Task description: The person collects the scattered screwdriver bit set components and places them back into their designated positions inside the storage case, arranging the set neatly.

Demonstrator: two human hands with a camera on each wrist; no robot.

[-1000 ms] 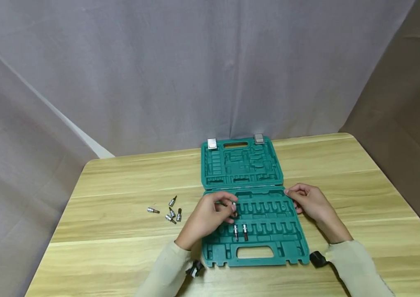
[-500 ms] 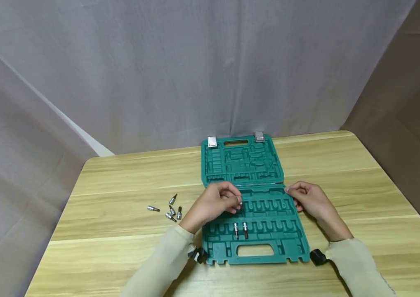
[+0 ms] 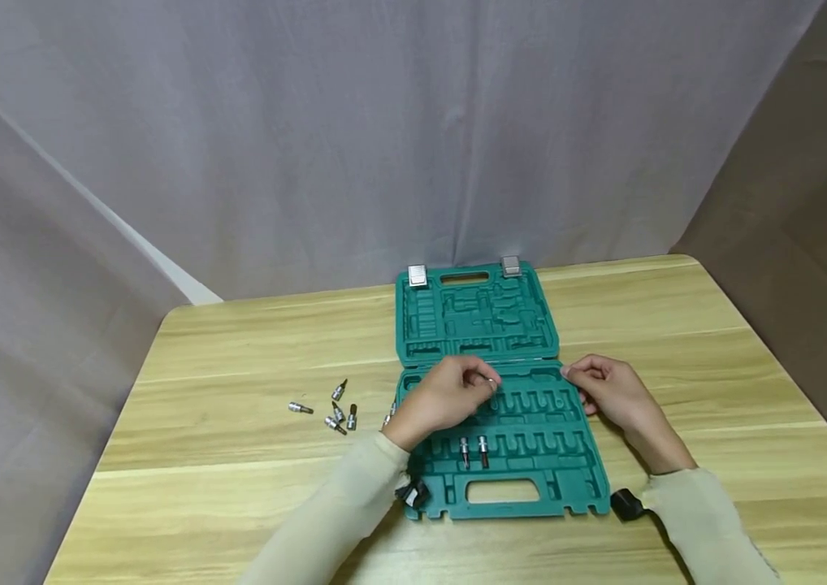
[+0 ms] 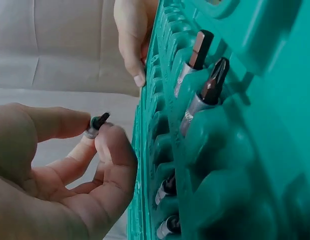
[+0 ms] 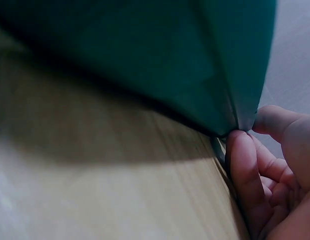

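Open green tool case (image 3: 490,406) flat on wooden tabletop (image 3: 238,479), lid folded back toward curtain. Left hand (image 3: 446,402) over upper row of slots, pinching small screwdriver bit (image 4: 97,124) between thumb and fingertips, tip up, apparently lining up with slot. Right hand (image 3: 607,394) curled against case's right edge, seemingly steadying it. Two bits (image 3: 474,451) seated in lower row. Loose bits (image 3: 333,413) scattered on tabletop left of case.
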